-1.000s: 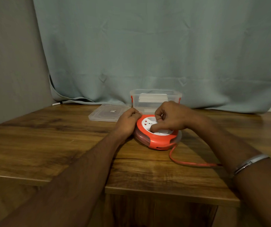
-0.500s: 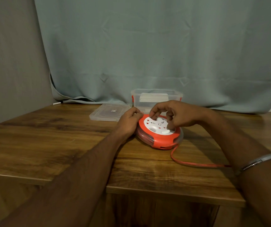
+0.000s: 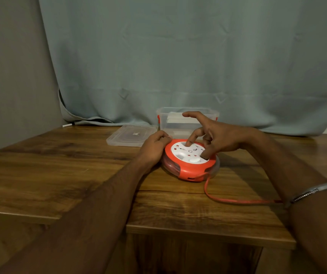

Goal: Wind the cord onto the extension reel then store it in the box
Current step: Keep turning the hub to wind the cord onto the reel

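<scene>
Round orange extension reel [image 3: 190,165] with a white socket face, flat on the wooden table [image 3: 59,175], steadied by two hands.

Orange rim, clear side wall showing wound orange turns inside, white top with red-marked sockets. Loose cord [image 3: 237,200] leaving the reel's near-right edge, trailing along the table toward the right forearm with its silver bracelet [image 3: 312,191]. Left hand [image 3: 153,148] curled against the reel's left rim, fingers pressed together. Right hand [image 3: 216,138] over the reel's face, fingers spread: one fingertip down on the far part of the white disc, thumb down at its right edge, index lifted and pointing away. Just behind the reel, open clear box [image 3: 178,123] with red clips, partly hidden by the right hand. Left of the reel and slightly behind, clear lid [image 3: 129,136] lying flat. Behind the box, pale blue curtain [image 3: 178,56].
</scene>
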Demonstrator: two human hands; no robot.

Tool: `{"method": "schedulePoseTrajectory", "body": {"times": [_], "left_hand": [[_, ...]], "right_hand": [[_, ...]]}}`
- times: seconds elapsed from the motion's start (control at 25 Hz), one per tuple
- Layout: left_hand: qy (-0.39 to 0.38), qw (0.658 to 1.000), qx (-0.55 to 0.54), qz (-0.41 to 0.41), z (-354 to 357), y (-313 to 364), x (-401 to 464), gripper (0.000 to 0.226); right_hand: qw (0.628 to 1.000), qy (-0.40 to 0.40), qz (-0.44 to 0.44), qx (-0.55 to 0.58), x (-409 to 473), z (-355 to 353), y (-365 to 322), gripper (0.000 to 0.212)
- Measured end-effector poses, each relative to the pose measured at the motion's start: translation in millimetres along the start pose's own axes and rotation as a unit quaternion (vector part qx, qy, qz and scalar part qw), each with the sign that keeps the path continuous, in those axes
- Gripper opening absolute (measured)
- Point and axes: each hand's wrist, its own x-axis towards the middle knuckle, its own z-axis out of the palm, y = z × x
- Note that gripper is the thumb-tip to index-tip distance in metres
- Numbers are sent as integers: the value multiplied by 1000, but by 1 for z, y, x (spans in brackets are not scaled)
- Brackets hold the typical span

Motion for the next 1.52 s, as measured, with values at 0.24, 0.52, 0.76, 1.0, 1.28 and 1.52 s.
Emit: {"method": "schedulePoseTrajectory", "body": {"times": [0.24,0.52,0.76,1.0,1.28,1.52], "left_hand": [[2,1000,-13,-4,1,-1,1,21],[6,1000,-18,-9,0,-2,2,23],[-4,1000,-18,-10,0,-2,2,20],[-15,1000,-18,-5,0,-5,3,20],[8,1000,14,7,1,-4,2,21],[10,1000,11,18,1,-3,2,20]], "right_hand": [[1000,23,2,-6,0,6,-3,113],[999,41,28,-21,3,8,-1,87],[996,45,36,-64,1,10,-7,78],[988,56,39,-141,3,16,-15,49],[976,116,37,-179,11,18,-13,20],[993,60,-36,-97,3,7,-10,58]]}}
